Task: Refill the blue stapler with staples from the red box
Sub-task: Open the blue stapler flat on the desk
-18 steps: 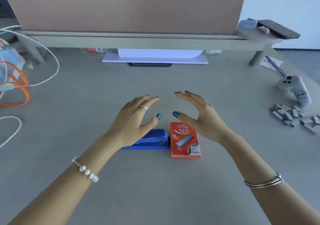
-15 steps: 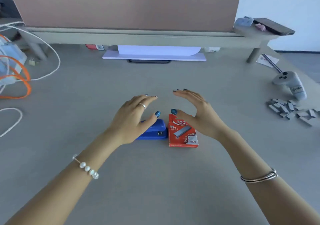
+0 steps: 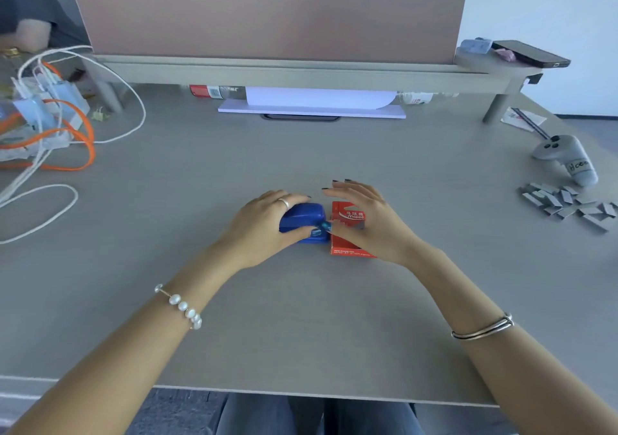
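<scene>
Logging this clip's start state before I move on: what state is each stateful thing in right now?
blue stapler: shut, flat on the desk, left hand wrapping it.
red box: closed, flat beside the stapler, right hand over it.
loose staple strips: scattered at far right, untouched.
phone: screen dark, on the shelf.

Grey counter, wide and flat. At far left, a tangle of white cables and orange cables around small pale-blue adapters. At the back, a low grey shelf on legs, with a brown board upright on it and a dark phone at its right end. Under the shelf, white paper. At right, a grey controller, near a heap of grey staple strips.
</scene>
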Available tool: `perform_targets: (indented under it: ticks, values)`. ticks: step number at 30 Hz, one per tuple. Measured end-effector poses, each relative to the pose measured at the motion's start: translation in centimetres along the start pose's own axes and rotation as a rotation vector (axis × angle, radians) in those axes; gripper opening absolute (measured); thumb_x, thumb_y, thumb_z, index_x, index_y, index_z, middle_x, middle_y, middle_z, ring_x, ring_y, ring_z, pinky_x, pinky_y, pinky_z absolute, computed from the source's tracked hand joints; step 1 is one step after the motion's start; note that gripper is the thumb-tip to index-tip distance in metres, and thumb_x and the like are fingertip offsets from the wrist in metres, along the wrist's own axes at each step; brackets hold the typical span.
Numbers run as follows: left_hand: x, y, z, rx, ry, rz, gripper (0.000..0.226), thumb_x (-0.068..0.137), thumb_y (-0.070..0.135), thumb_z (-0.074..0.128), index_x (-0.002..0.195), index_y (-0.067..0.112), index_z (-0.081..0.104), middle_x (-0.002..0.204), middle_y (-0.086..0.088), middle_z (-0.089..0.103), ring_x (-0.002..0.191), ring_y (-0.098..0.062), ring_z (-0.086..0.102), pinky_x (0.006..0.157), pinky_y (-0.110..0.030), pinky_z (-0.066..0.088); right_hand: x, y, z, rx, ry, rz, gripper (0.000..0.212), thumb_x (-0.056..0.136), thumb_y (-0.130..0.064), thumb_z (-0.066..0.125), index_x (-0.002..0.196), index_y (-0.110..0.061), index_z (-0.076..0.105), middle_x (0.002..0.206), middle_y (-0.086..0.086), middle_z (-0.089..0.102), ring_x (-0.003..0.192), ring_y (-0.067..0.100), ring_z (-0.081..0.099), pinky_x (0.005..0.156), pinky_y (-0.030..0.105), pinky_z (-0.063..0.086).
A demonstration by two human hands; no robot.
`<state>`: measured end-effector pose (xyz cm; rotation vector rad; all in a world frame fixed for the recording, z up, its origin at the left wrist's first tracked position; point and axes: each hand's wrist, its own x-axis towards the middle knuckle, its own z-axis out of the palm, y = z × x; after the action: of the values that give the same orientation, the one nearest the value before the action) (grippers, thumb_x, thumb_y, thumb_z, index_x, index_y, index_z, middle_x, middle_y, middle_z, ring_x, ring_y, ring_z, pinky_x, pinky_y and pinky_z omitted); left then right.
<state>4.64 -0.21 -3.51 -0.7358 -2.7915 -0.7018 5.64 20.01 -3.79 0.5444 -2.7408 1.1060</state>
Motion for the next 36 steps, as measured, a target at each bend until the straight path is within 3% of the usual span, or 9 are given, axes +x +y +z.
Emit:
perform_targets:
  ticks: [7,11,16,20,25,27,29,32,36]
  values:
    - [1.3,-1.1,0.8,-0.150,0.008,0.029,0.026,0.082,0.034,0.064,0.107,0.027,0.060,0.095,0.006,0.059,0.088,-0.009,0.048,0.076,-0.030,0.044,0.2,1.1,1.0,-0.060,-0.057,-0.012,0.044,0.075,-0.025,0.072,0.117,-0.020,0.059,0.136,0.004,0.050,0.134,0.019,0.028,0.105,0.023,0.023]
    - [1.1,-1.2,1.2,-0.218,0.057,0.027,0.021,0.082,0.031,0.064,0.103,0.026,0.061,0.086,0.017,0.052,0.083,0.000,0.045,0.071,-0.017,0.037,0.3,1.0,1.5,-0.125,-0.043,0.004,0.032,0.070,-0.034,0.075,0.099,-0.022,0.067,0.132,-0.002,0.055,0.132,0.018,0.030,0.108,0.036,0.024]
    - [0.5,-1.1,1.2,-0.266,0.055,0.034,0.017,0.082,0.031,0.064,0.099,0.031,0.060,0.089,0.017,0.054,0.087,0.002,0.048,0.071,-0.010,0.035,0.2,0.4,2.0,-0.144,0.012,0.032,0.022,0.067,-0.032,0.075,0.087,-0.024,0.069,0.116,-0.012,0.064,0.125,0.014,0.035,0.103,0.033,0.025]
    - [0.4,-0.9,0.1,-0.666,0.177,-0.079,0.017,0.083,0.018,0.066,0.093,0.031,0.060,0.090,0.011,0.063,0.072,0.001,0.054,0.066,-0.010,0.040,0.0,0.4,1.9,-0.120,0.017,0.046,0.019,0.067,-0.027,0.076,0.084,-0.023,0.069,0.114,-0.008,0.065,0.123,0.017,0.038,0.092,0.026,0.022]
    - [-0.2,-1.4,-1.3,-0.887,0.229,-0.083,0.014,0.078,0.031,0.061,0.092,0.027,0.060,0.082,0.015,0.064,0.068,-0.002,0.054,0.063,-0.009,0.042,0.0,0.2,1.8,-0.107,0.000,0.059,0.018,0.068,-0.026,0.074,0.084,-0.024,0.070,0.116,-0.006,0.065,0.124,0.017,0.038,0.098,0.028,0.025]
    - [-0.6,-2.1,-2.2,-0.908,0.286,-0.069,0.011,0.083,0.020,0.060,0.093,0.021,0.059,0.088,0.006,0.063,0.073,0.004,0.057,0.068,-0.007,0.042,0.0,0.2,1.8,-0.117,0.002,0.060,0.018,0.068,-0.028,0.074,0.085,-0.026,0.070,0.116,-0.008,0.064,0.124,0.016,0.038,0.098,0.028,0.025]
    - [-1.1,-3.0,-3.3,-0.875,0.300,-0.055,0.010,0.083,0.017,0.058,0.092,0.021,0.059,0.086,0.012,0.065,0.077,0.006,0.058,0.071,-0.007,0.042,0.0,0.3,1.8,-0.124,-0.005,0.067,0.018,0.068,-0.029,0.075,0.085,-0.028,0.069,0.115,-0.010,0.064,0.124,0.014,0.038,0.099,0.030,0.024]
    - [-1.5,-5.0,-4.7,-0.797,0.244,-0.070,0.011,0.077,0.023,0.061,0.087,0.026,0.059,0.077,0.024,0.066,0.071,0.002,0.058,0.070,-0.011,0.043,0.0,0.4,1.8,-0.126,-0.024,0.077,0.018,0.068,-0.030,0.074,0.085,-0.030,0.069,0.115,-0.012,0.064,0.124,0.012,0.037,0.103,0.036,0.022]
    - [-1.9,-7.7,-6.5,-0.692,0.172,-0.105,0.022,0.061,0.038,0.072,0.080,0.031,0.063,0.075,0.017,0.065,0.072,-0.014,0.056,0.073,-0.029,0.046,0.0,0.3,1.8,-0.137,-0.031,0.070,0.018,0.069,-0.030,0.073,0.086,-0.031,0.069,0.114,-0.013,0.063,0.125,0.011,0.037,0.103,0.037,0.023]
